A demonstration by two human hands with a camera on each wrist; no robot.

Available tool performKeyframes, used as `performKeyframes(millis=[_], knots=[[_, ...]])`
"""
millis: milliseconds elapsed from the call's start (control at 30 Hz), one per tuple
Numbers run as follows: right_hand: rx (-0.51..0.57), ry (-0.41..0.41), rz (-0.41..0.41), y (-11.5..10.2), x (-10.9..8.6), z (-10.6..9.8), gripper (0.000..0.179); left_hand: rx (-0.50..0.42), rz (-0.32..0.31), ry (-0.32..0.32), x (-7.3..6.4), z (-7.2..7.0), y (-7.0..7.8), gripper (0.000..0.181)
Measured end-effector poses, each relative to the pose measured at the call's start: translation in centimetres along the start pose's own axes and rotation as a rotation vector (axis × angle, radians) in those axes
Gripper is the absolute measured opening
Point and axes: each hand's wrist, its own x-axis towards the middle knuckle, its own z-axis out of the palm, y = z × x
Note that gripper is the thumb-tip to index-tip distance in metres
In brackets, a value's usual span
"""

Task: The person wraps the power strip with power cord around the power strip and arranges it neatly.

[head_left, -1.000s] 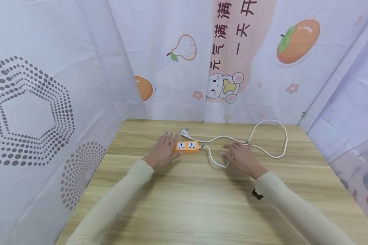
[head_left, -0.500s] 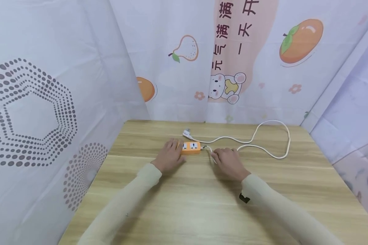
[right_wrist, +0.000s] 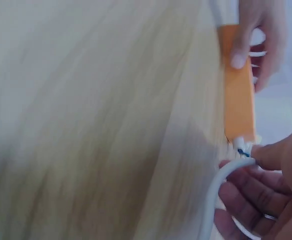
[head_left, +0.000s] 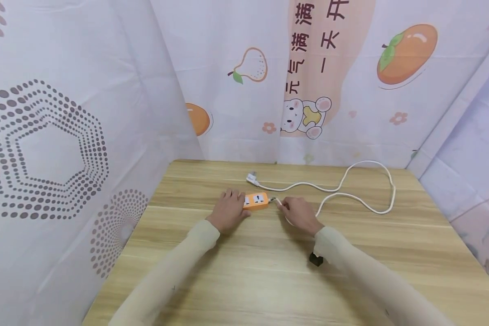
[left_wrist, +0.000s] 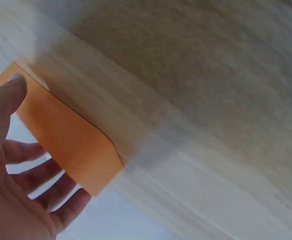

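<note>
Power strip and cord under two-handed control. The orange power strip (head_left: 257,201) lies on the desk (head_left: 252,271), nearer the far edge than the visible near part and left of the middle, its sockets facing up. Your left hand (head_left: 228,210) is clamped on its left portion, thumb along the near side, fingers across the opposite side. Your right hand (head_left: 300,213) pinches the white cord (head_left: 299,183) between thumb and fingers, just beside the end where it leaves the strip. For sound handling of the cord, hold the strip firmly with the left hand, guide the cord in a wide curve, and avoid a sharp bend or tug at its entry, which probably bears the strain worst. The plug (head_left: 252,179) lies beyond the strip, near the far edge; the cord's loop reaches close to that edge on the right, towards the far right corner, so a careless pull could drag it there. The most open room for moving lies on the near side, between your forearms; the curtain (head_left: 236,151) limits reach beyond the far edge
</note>
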Motion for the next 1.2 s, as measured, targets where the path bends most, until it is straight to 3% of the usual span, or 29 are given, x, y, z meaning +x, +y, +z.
performKeyframes(millis=[100, 233, 333, 433, 600, 667, 767, 867, 1000, 1100, 1200], knots=[[0.038, -0.002, -0.034, 0.0, -0.3, 0.2, 0.015, 0.012, -0.023, 0.017, 0.3, 0.1, 0.1, 0.069], [0.059, -0.013, -0.043, -0.2, -1.0, 0.3, 0.014, 0.136, -0.029, -0.006, 0.5, 0.4, 0.5, 0.073], [0.072, 0.012, -0.040, -0.8, -1.6, 0.2, 0.014, 0.212, -0.030, 0.011, 0.4, 0.4, 0.9, 0.077], [0.084, 0.049, -0.048, -1.3, -2.1, -0.1, 0.014, 0.201, -0.058, 0.110, 0.3, 0.2, 1.3, 0.075], [0.128, 0.108, -0.117, -2.5, -2.7, -1.1, 0.023, 0.113, -0.142, 0.394, 0.0, -0.9, 1.7, 0.067], [0.151, 0.136, -0.145, -3.2, -2.9, -1.5, 0.023, 0.028, -0.170, 0.467, -0.1, -1.6, 1.8, 0.064], [0.178, 0.166, -0.166, -4.1, -3.2, -1.8, 0.021, -0.178, -0.210, 0.477, -0.3, -2.9, 2.2, 0.061], [0.188, 0.178, -0.196, -4.5, -3.6, -1.8, 0.022, -0.442, -0.244, 0.397, -0.6, -3.8, 2.4, 0.061], [0.162, 0.194, -0.250, -4.4, -4.0, -1.3, 0.025, -0.811, -0.236, 0.254, -1.3, -4.3, 2.4, 0.058], [0.146, 0.208, -0.301, -4.0, -4.2, -1.1, 0.026, -0.992, -0.231, 0.168, -1.8, -4.6, 2.2, 0.055], [0.120, 0.223, -0.351, -3.7, -4.3, -1.3, 0.022, -1.069, -0.215, 0.126, -2.2, -4.8, 1.9, 0.052]])
